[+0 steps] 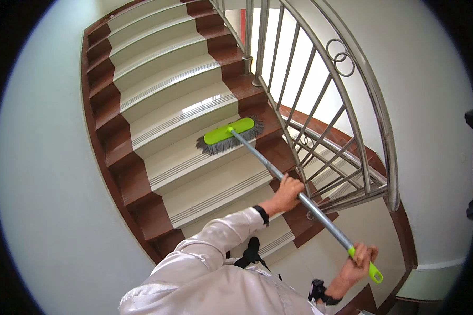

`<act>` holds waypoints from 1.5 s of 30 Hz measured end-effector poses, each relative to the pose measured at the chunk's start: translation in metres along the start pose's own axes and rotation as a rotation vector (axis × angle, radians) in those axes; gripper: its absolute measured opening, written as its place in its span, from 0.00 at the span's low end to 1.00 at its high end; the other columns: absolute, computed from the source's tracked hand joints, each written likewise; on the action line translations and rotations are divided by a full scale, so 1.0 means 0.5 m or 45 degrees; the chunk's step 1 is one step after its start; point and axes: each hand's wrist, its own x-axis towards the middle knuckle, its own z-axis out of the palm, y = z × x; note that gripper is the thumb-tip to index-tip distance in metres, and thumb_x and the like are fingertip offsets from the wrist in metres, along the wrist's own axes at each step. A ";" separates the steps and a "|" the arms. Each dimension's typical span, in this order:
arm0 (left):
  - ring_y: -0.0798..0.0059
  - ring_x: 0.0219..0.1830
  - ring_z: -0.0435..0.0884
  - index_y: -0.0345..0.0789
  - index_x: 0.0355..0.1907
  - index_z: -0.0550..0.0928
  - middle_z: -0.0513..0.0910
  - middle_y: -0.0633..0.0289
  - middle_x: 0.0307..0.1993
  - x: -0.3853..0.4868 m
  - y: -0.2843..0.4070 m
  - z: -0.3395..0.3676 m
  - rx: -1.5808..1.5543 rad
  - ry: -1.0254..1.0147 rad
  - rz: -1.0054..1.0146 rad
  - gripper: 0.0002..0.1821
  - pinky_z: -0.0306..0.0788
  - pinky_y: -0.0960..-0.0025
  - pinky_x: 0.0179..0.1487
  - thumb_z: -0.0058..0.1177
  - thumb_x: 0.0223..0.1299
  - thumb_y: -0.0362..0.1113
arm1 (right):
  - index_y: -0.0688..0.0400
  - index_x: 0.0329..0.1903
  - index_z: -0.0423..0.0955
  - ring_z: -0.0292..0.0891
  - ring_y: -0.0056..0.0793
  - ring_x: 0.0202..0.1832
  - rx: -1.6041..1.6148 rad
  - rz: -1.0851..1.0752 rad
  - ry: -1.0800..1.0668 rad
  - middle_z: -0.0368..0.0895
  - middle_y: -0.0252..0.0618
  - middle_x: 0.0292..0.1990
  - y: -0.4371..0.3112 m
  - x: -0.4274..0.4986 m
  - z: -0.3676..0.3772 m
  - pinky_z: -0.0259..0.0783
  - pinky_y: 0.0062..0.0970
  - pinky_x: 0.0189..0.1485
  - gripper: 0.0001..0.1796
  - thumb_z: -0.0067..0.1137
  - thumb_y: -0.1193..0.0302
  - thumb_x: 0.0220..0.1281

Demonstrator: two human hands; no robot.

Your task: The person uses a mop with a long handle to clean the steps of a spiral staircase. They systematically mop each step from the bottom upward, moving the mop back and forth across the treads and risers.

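A dust mop with a lime-green plate (228, 131) and a grey fringe (220, 148) rests on a cream stair tread, its right end over the brown border. From the plate, its grey metal pole (325, 220) runs down to the right. My left hand (287, 194) is closed around the pole near its middle. Lower down, at the lime-green end grip (374, 272), my right hand (358, 262) holds the mop. The looped tip of that grip sticks out past the fingers. Black bands circle both wrists.
Cream steps with brown borders (199, 197) climb away ahead of me. A stainless steel railing (341, 94) curves along the right, close to the pole and my left hand. A pale wall (43, 157) bounds the left side. One black shoe (253, 248) shows below me, on the lower steps.
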 end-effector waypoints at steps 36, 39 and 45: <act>0.54 0.35 0.73 0.38 0.21 0.76 0.76 0.59 0.24 -0.527 -0.101 -0.414 0.462 0.390 -0.629 0.17 0.62 0.53 0.48 0.69 0.55 0.42 | 0.57 0.39 0.71 0.62 0.22 0.28 0.055 0.683 -0.387 0.60 0.26 0.20 0.164 -0.143 0.366 0.61 0.37 0.59 0.06 0.60 0.71 0.70; 0.54 0.34 0.73 0.38 0.21 0.75 0.75 0.59 0.24 -0.489 -0.089 -0.381 0.484 0.408 -0.544 0.17 0.62 0.53 0.48 0.68 0.55 0.41 | 0.57 0.39 0.70 0.63 0.21 0.29 0.055 0.621 -0.315 0.61 0.27 0.22 0.130 -0.146 0.326 0.63 0.39 0.62 0.07 0.61 0.72 0.69; 0.56 0.37 0.73 0.38 0.22 0.75 0.76 0.59 0.25 -0.314 -0.016 -0.323 0.139 0.337 -0.297 0.16 0.62 0.54 0.48 0.68 0.55 0.41 | 0.55 0.35 0.68 0.61 0.20 0.26 -0.070 0.245 -0.394 0.61 0.25 0.19 -0.010 -0.115 0.277 0.60 0.33 0.49 0.13 0.66 0.67 0.65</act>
